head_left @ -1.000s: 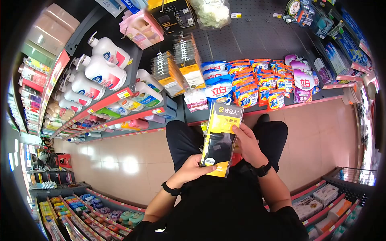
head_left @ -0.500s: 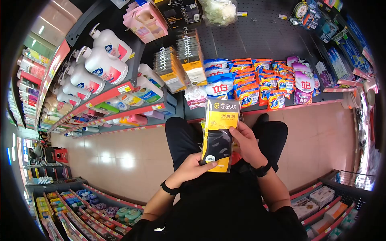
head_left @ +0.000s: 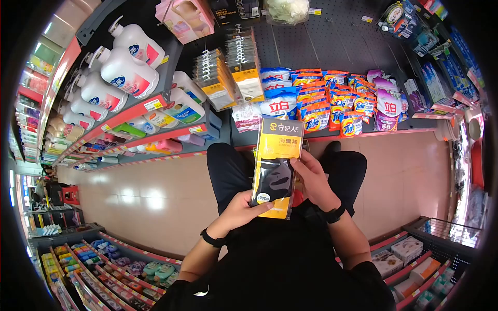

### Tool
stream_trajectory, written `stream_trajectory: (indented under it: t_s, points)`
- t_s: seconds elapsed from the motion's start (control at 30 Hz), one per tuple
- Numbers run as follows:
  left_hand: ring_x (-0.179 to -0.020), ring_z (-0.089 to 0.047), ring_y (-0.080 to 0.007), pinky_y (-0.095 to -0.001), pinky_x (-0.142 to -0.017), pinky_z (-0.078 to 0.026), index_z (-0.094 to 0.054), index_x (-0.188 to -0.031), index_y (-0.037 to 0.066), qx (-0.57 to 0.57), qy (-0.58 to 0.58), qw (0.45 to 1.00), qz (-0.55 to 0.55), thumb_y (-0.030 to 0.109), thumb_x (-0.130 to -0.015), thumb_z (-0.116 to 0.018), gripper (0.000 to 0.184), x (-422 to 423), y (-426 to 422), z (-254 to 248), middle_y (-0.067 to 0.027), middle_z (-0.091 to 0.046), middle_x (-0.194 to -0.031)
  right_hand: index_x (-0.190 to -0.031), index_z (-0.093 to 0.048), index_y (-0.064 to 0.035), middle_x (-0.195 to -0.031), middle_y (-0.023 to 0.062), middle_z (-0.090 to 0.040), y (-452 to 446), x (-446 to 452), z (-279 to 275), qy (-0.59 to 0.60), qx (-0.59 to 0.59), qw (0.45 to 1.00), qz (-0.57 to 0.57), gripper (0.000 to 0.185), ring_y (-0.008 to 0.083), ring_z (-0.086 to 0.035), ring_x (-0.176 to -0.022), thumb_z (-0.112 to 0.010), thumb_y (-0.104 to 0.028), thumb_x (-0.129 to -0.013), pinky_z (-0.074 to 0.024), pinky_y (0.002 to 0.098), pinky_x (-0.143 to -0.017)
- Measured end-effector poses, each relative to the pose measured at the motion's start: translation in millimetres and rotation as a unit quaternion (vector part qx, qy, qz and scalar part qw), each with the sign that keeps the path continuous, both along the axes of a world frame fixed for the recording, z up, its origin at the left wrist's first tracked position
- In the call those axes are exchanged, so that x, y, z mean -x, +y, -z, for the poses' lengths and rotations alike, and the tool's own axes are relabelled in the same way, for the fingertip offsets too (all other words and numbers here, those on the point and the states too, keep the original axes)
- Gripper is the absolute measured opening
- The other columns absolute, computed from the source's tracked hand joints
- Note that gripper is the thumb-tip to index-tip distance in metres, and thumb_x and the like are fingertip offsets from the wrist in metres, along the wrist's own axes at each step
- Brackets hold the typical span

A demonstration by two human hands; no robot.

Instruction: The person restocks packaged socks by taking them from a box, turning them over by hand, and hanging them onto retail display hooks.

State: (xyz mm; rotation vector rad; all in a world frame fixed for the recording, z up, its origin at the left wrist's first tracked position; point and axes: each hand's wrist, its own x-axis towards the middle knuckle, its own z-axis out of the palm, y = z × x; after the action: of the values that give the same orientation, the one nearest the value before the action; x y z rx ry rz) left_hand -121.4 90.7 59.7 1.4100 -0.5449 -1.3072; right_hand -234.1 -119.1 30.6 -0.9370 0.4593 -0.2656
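A flat packet of socks (head_left: 276, 173), yellow and black under clear plastic, is held upright in front of my lap. My left hand (head_left: 241, 211) grips its lower left edge, with the thumb across the front near the bottom. On the other side, my right hand (head_left: 315, 179) pinches the right edge about halfway up, thumb on the front. The fingers behind the packet are hidden. Just beyond its top edge, bags of detergent powder (head_left: 316, 118) lie on the low shelf. Similar packets (head_left: 248, 85) hang in rows on hooks a little further left.
White pump bottles (head_left: 129, 72) line the left shelf (head_left: 142, 110), with more bottles below. A pink box (head_left: 185, 20) stands at the top. Behind me are low shelves with slippers (head_left: 155, 270) and boxes (head_left: 407, 250). Tiled floor (head_left: 140, 197) lies between the shelves.
The packet and both hands have shifted slightly left and up in view, with the packet tilted a little differently. My grip looks the same. The whole scene has shifted slightly as the camera moved.
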Motion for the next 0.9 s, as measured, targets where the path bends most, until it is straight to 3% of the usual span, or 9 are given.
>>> stream_trajectory:
  t_s: [0.2,0.27,0.37,0.43,0.53,0.67,0.7,0.77,0.9]
  points:
    - [-0.092,-0.062,-0.0049,-0.0236,-0.083,-0.050,-0.068,-0.115,0.000,-0.008,-0.005,1.000,-0.001,0.013,-0.096,-0.071,0.024,-5,2,8,0.0010,-0.070,-0.103,-0.136,-0.052,-0.0028,-0.124,0.0052,-0.065,2,-6,-7,-0.001,-0.017,0.999,-0.028,0.033,0.0135,-0.065,-0.112,-0.054,-0.008,-0.104,-0.0535,0.0300,-0.097]
    - [-0.094,-0.061,-0.0049,-0.0233,-0.084,-0.050,-0.066,-0.119,0.000,-0.011,0.005,1.000,0.002,0.013,-0.096,-0.070,0.026,-5,0,9,0.0005,-0.069,-0.106,-0.138,-0.055,-0.0044,-0.127,0.0034,-0.065,4,-7,-9,0.018,-0.029,0.999,-0.029,0.038,0.0132,-0.060,-0.115,-0.060,-0.008,-0.100,-0.0471,0.0295,-0.100]
    - [-0.096,-0.059,-0.0046,-0.0226,-0.084,-0.048,-0.055,-0.134,0.000,0.045,-0.022,0.996,-0.067,0.010,-0.098,-0.067,0.039,-5,-6,18,0.0003,-0.065,-0.109,-0.138,-0.054,-0.0046,-0.127,0.0046,-0.065,3,-14,-1,0.014,-0.005,0.999,-0.032,0.039,0.0140,-0.060,-0.115,-0.061,-0.007,-0.099,-0.0479,0.0300,-0.099]
    - [-0.093,-0.057,-0.0051,-0.0225,-0.082,-0.047,-0.038,-0.148,0.002,0.051,-0.045,0.991,-0.112,0.005,-0.099,-0.062,0.054,-9,-4,40,-0.0011,-0.061,-0.106,-0.137,-0.054,-0.0043,-0.126,0.0046,-0.065,3,-22,6,0.029,0.013,0.999,-0.030,0.038,0.0133,-0.060,-0.113,-0.061,-0.007,-0.100,-0.0482,0.0294,-0.098]
    - [-0.088,-0.056,-0.0059,-0.0229,-0.080,-0.046,-0.031,-0.153,0.003,0.058,-0.103,0.981,-0.155,0.001,-0.099,-0.058,0.060,-16,-6,39,-0.0028,-0.059,-0.101,-0.136,-0.054,-0.0035,-0.123,0.0039,-0.066,1,-37,12,0.054,0.056,0.997,-0.028,0.035,0.0109,-0.060,-0.111,-0.060,-0.008,-0.101,-0.0480,0.0275,-0.095]
    - [-0.092,-0.057,-0.0071,-0.0228,-0.082,-0.046,-0.032,-0.155,0.009,0.064,-0.134,0.977,-0.153,-0.004,-0.098,-0.055,0.063,-38,-20,35,-0.0045,-0.058,-0.111,-0.134,-0.055,-0.0030,-0.122,0.0034,-0.066,-12,-73,18,0.048,0.077,0.994,-0.067,0.033,0.0088,-0.060,-0.111,-0.058,-0.009,-0.102,-0.0470,0.0254,-0.093]
    - [-0.089,-0.054,-0.0073,-0.0227,-0.079,-0.045,-0.040,-0.152,0.009,0.086,-0.224,0.959,-0.151,-0.004,-0.097,-0.056,0.059,-45,-26,33,-0.0046,-0.057,-0.115,-0.134,-0.055,-0.0030,-0.122,0.0034,-0.066,-16,-84,18,0.048,0.078,0.993,-0.068,0.033,0.0088,-0.060,-0.111,-0.058,-0.009,-0.102,-0.0470,0.0254,-0.093]
    - [-0.082,-0.049,-0.0084,-0.0229,-0.074,-0.043,-0.047,-0.147,0.010,0.014,-0.251,0.961,-0.118,-0.003,-0.096,-0.058,0.054,-64,-28,30,-0.0049,-0.056,-0.117,-0.134,-0.055,-0.0024,-0.124,0.0038,-0.066,-26,-108,16,0.060,0.106,0.990,-0.071,0.033,0.0093,-0.060,-0.111,-0.058,-0.009,-0.101,-0.0464,0.0254,-0.094]
    - [-0.075,-0.046,-0.0110,-0.0245,-0.071,-0.043,-0.048,-0.147,0.012,0.035,-0.282,0.946,-0.156,-0.001,-0.095,-0.060,0.055,-96,-47,36,-0.0064,-0.058,-0.112,-0.131,-0.056,-0.0012,-0.121,0.0035,-0.066,-47,-156,39,0.073,0.138,0.986,-0.065,0.032,0.0092,-0.059,-0.107,-0.059,-0.012,-0.101,-0.0451,0.0251,-0.091]
